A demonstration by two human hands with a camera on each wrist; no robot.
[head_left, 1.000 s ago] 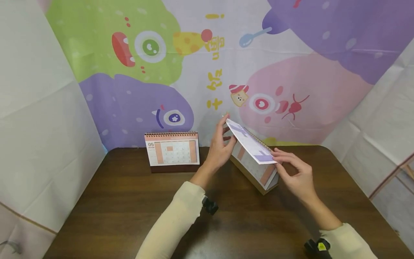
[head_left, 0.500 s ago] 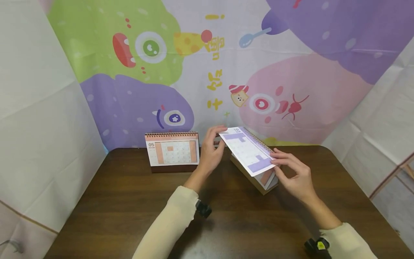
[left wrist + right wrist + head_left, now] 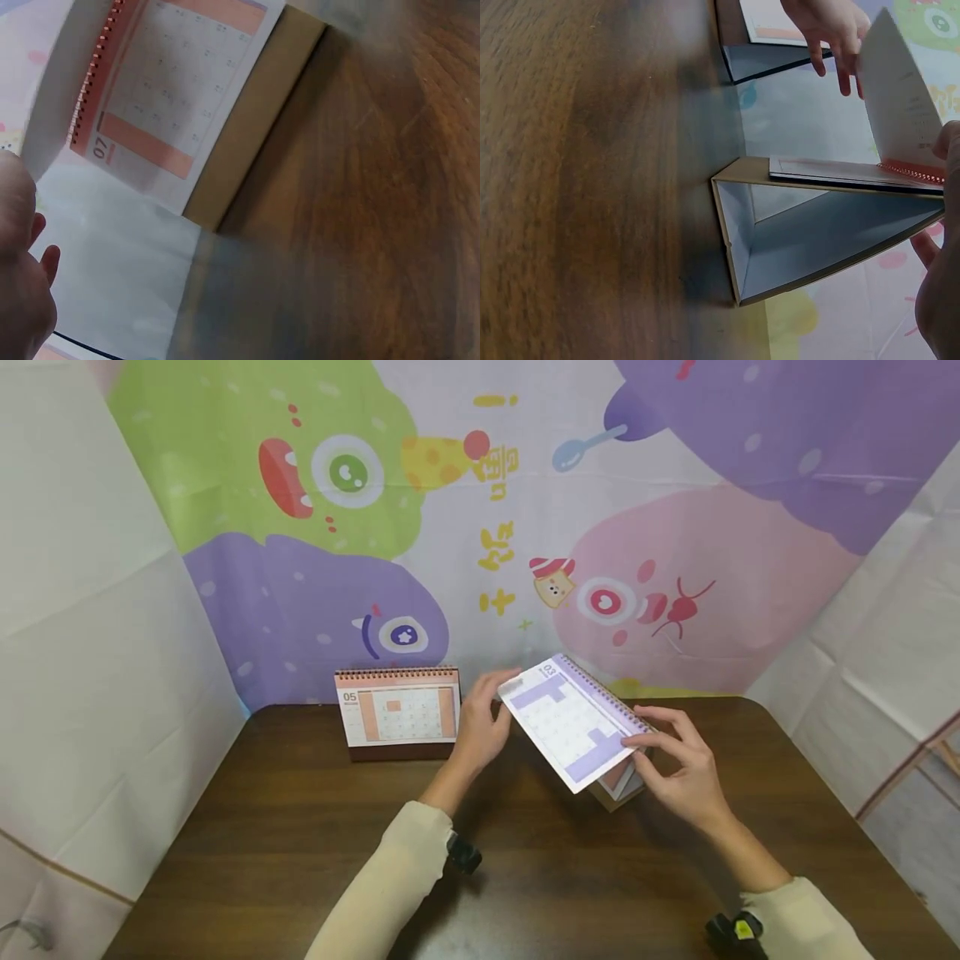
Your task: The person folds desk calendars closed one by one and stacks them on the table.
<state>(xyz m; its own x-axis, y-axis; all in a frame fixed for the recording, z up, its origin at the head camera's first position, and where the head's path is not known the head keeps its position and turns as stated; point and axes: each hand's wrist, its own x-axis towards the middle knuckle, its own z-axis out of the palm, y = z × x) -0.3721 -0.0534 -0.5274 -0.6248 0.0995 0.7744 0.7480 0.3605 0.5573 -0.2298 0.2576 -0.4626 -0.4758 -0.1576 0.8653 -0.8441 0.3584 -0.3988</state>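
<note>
A desk calendar (image 3: 614, 798) with a spiral top stands angled at the right of the table, its tan base visible in the left wrist view. Lifted pages (image 3: 566, 722) tilt out from its spiral, with a purple grid marked 03 on top. Beneath them, a peach sheet (image 3: 169, 90) marked 07 lies against the stand. My left hand (image 3: 482, 720) pinches the left corner of the lifted pages; its other fingers (image 3: 843, 79) hang loose. My right hand (image 3: 688, 777) holds the calendar's right end by the spiral, thumb below and fingers above.
Another desk calendar (image 3: 401, 708), showing 05 in peach, stands at the back left of the brown wooden table (image 3: 570, 893). Behind the table hangs a cartoon-printed backdrop (image 3: 517, 552). White sheets (image 3: 82, 635) hang at both sides.
The left hand has moved left and down, bringing the lifted pages toward the front so their purple face shows more. The right hand stays at the spiral's end, its fingers shifting slightly.
</note>
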